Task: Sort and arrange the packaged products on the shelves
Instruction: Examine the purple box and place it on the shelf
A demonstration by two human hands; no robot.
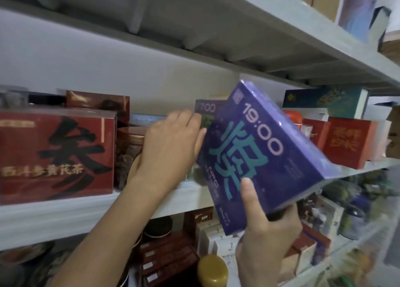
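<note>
While stretched out past the big red box (56,154) and brown jar (129,154) at the frame's left, holds nothing in the left hand (171,148), fingers loosely bent, tips by the 17:00 box (205,109) on the middle shelf (65,217). Right of centre, grips the purple 19:00 box (266,148) by its lower corner in the right hand (266,243), thumb on the front, box tilted before that shelf. Far right, small red boxes (346,144).

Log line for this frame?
right hand: grips purple box, tilted | left hand: over shelf, beside box | box not yet shelved
</note>
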